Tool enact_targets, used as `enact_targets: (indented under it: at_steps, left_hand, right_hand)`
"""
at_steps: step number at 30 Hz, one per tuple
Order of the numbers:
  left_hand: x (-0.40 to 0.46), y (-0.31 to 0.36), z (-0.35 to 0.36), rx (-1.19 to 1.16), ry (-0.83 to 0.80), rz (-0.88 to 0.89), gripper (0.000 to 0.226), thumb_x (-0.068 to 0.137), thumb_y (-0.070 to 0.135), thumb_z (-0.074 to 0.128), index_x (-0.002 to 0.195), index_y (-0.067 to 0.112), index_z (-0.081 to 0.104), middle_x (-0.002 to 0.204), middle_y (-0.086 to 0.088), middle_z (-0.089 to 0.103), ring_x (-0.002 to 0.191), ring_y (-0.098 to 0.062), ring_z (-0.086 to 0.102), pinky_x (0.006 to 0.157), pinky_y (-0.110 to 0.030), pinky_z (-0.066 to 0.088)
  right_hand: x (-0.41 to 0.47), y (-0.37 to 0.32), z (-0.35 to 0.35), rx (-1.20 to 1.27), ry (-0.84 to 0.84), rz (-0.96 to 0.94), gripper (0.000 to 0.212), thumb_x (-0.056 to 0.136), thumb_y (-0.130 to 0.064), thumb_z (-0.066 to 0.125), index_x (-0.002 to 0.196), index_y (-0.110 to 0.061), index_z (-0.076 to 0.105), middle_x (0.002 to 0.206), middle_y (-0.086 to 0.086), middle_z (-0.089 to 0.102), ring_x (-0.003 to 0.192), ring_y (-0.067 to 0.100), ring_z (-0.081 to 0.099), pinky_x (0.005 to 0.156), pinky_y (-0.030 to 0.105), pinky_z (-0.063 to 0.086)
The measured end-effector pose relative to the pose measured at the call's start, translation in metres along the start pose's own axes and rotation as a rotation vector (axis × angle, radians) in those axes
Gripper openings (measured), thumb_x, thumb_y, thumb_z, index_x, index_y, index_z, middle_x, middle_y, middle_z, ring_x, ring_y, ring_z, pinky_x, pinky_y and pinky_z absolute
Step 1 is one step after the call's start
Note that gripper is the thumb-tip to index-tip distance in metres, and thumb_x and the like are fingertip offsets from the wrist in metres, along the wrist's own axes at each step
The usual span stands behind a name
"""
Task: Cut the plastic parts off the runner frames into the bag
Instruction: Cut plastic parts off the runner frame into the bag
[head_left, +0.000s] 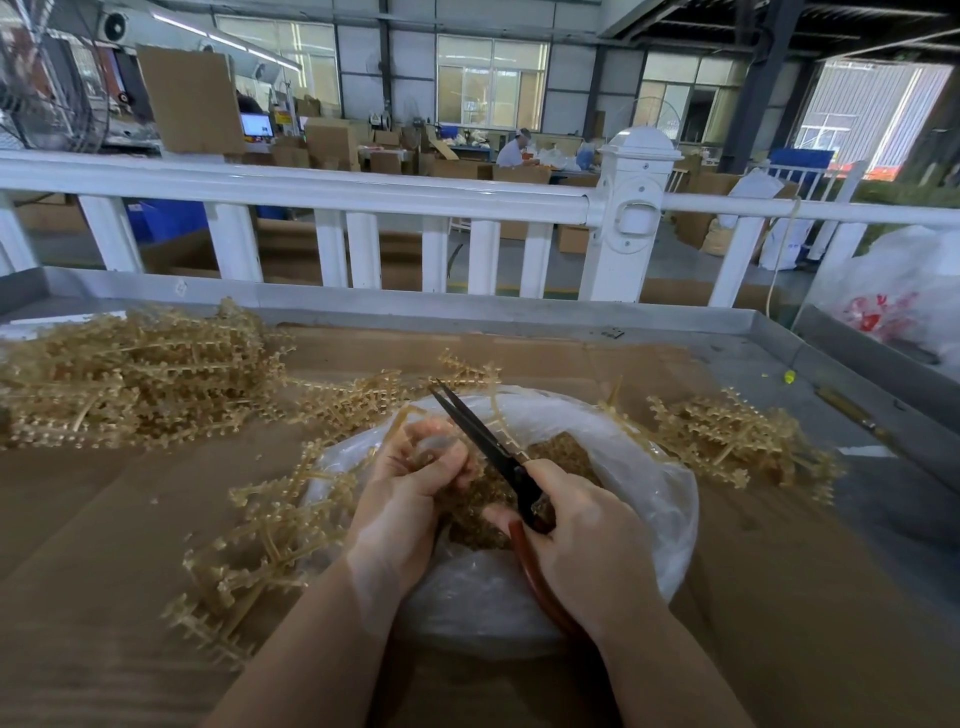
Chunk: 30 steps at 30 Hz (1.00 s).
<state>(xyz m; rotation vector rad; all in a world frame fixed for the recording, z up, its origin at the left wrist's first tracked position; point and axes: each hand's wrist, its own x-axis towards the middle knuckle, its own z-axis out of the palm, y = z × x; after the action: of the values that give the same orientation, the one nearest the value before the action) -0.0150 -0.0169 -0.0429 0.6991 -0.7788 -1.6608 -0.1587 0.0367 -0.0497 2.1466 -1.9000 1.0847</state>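
A clear plastic bag (639, 483) lies open in the middle of the table, with a heap of small tan cut parts (561, 447) inside. My left hand (410, 493) grips a tan runner frame (405, 415) over the bag's left rim. My right hand (582, 540) holds black scissors (478, 426) by their red-brown handles, blades nearly together and pointing up-left beside the left fingers. More tan runner frames (260, 525) lie against the bag's left side.
A big pile of tan runner frames (135, 374) sits at the left, a smaller pile (727, 436) at the right. Brown cardboard (104, 519) covers the metal-edged table (467, 306). A white railing (363, 192) stands behind. A white bag (904, 296) lies at the far right.
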Motion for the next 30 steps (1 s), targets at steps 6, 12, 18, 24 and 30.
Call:
enact_targets:
  at_steps: [6,12,18,24,30]
  left_hand:
    - [-0.0003,0.0026,-0.0023,-0.043,-0.024,-0.006,0.037,0.082,0.012,0.060,0.117,0.001,0.061,0.112,-0.025,0.063,0.102,-0.038,0.061,0.096,-0.050,0.049]
    - [0.0015,0.0009,-0.0008,-0.041,0.070,0.049,0.012,0.076,0.018,0.062,0.081,0.008,0.062,0.070,-0.004,0.064,0.062,-0.014,0.062,0.063,-0.026,0.054]
    - [0.0013,0.0013,0.0016,-0.074,0.125,0.088,0.008,0.087,-0.001,0.056,0.083,0.002,0.063,0.066,-0.006,0.064,0.055,-0.012,0.063,0.055,-0.022,0.056]
    - [0.0022,0.0012,-0.0007,-0.075,0.154,0.134,0.032,0.086,0.004,0.059,0.058,0.018,0.065,0.058,-0.001,0.062,0.052,-0.010,0.060,0.052,-0.021,0.054]
    - [0.0031,0.0024,-0.0030,-0.107,0.120,0.109,0.044,0.089,0.000,0.054,0.054,0.020,0.070,0.062,0.000,0.064,0.053,-0.007,0.061,0.053,-0.019,0.054]
  right_hand:
    - [0.0001,-0.0005,0.0025,-0.051,0.022,0.042,0.031,0.080,-0.055,0.064,0.101,-0.031,0.063,0.075,-0.012,0.063,0.067,0.002,0.056,0.055,0.003,0.028]
    - [0.0002,0.0016,0.0034,-0.027,0.017,0.037,0.035,0.082,-0.060,0.053,0.104,-0.034,0.060,0.080,-0.014,0.063,0.075,0.003,0.057,0.064,0.015,0.042]
    - [-0.0017,0.0008,0.0033,-0.022,0.006,0.035,0.042,0.081,-0.063,0.048,0.108,-0.035,0.060,0.084,-0.014,0.063,0.078,0.003,0.057,0.067,0.012,0.039]
    - [-0.0027,0.0005,0.0043,-0.042,0.012,0.008,0.038,0.080,-0.061,0.052,0.105,-0.034,0.060,0.081,-0.014,0.062,0.077,0.005,0.057,0.067,0.013,0.040]
    - [-0.0026,0.0003,0.0047,-0.061,0.013,-0.005,0.040,0.079,-0.063,0.048,0.102,-0.032,0.060,0.078,-0.012,0.061,0.075,0.008,0.058,0.065,0.015,0.041]
